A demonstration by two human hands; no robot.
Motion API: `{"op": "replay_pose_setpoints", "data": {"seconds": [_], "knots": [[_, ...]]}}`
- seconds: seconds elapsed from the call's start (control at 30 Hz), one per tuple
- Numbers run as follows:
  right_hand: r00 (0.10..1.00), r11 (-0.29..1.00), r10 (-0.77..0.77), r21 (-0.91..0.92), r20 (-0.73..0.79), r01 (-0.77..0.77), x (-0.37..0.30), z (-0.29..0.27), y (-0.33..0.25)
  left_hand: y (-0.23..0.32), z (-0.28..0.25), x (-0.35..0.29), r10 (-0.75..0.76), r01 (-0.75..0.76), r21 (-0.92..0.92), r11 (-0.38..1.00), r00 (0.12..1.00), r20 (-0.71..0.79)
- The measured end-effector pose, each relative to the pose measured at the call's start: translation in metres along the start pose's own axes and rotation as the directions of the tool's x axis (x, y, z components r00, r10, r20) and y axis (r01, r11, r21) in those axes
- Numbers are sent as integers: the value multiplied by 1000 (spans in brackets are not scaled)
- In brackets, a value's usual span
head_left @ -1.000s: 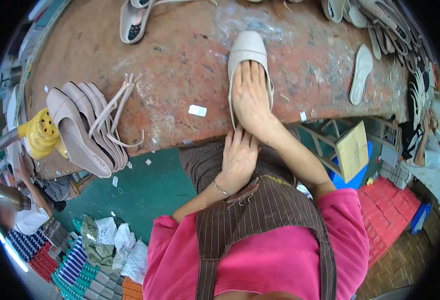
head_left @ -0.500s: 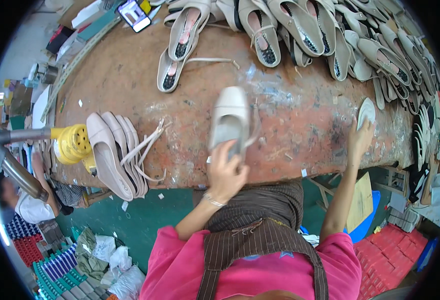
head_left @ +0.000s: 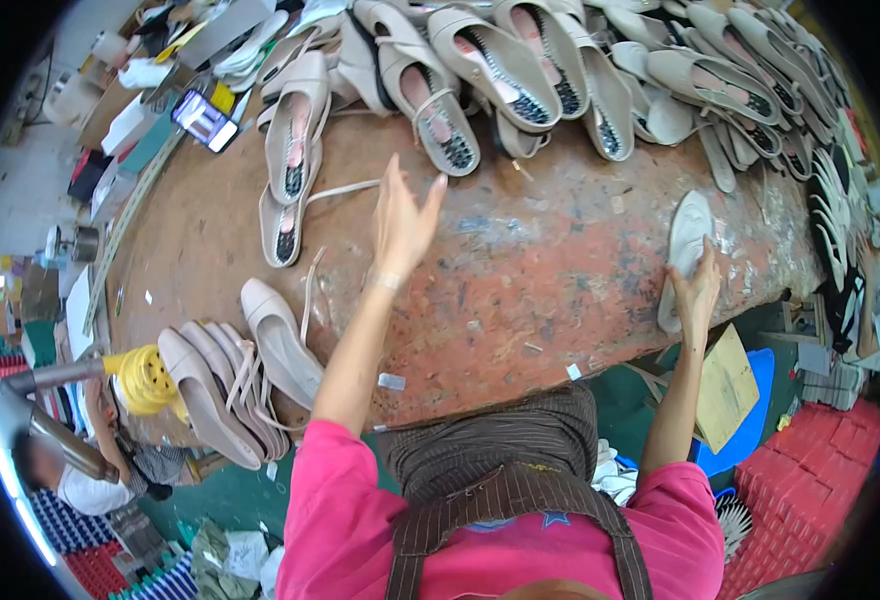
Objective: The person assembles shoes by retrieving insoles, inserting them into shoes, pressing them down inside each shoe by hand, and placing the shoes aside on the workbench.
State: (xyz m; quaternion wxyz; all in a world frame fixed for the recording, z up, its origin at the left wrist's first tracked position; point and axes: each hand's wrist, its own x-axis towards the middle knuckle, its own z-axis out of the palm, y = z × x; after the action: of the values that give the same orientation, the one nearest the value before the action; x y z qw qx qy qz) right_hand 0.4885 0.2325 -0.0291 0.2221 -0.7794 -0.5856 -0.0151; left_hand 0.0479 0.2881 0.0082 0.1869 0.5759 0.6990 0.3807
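Observation:
My left hand [head_left: 407, 222] is empty and open, thumb and fingers apart, over the far middle of the workbench [head_left: 520, 260]. Its fingertips are near the strap and toe of beige flat shoes [head_left: 428, 115] with dark, speckled insides. In my right hand [head_left: 697, 288] is a pale insole [head_left: 691, 225], gripped along its side near the bench's right front part. Close to my left forearm lies a single beige shoe [head_left: 285, 343] with a pale lining and a loose strap. Beside it several matching shoes [head_left: 203, 395] stand nested in a row.
Many beige shoes [head_left: 720, 85] are heaped along the far edge and right. A phone [head_left: 204, 121] lies at the far left, and a yellow perforated duct end [head_left: 148, 380] juts in at left. White strips [head_left: 828, 215] hang at right. Another person [head_left: 80, 480] sits at left.
My left hand has let go of the beige shoe, now down beside the nested row, and moved to the far shoes. My right hand has drawn the insole nearer.

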Motion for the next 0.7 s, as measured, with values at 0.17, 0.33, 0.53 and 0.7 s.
{"op": "replay_pose_setpoints", "data": {"seconds": [0.17,0.33,0.53,0.7], "knots": [[968,802,201,543,147,-249,-28,-12,0,-12,47,67,-158,148,-164,975,986,-46],[844,104,73,838,531,-536,-50,-37,-19,-36,-45,-59,122,-129,72,989,988,99],[898,186,-50,887,438,-422,-47,-51,-45,-12,-95,-186,65,-63,353,934,998,5],[890,-41,-370,952,268,-303,-47,-59,-85,14,-54,-234,351,-357,-1,934,919,179]]}}
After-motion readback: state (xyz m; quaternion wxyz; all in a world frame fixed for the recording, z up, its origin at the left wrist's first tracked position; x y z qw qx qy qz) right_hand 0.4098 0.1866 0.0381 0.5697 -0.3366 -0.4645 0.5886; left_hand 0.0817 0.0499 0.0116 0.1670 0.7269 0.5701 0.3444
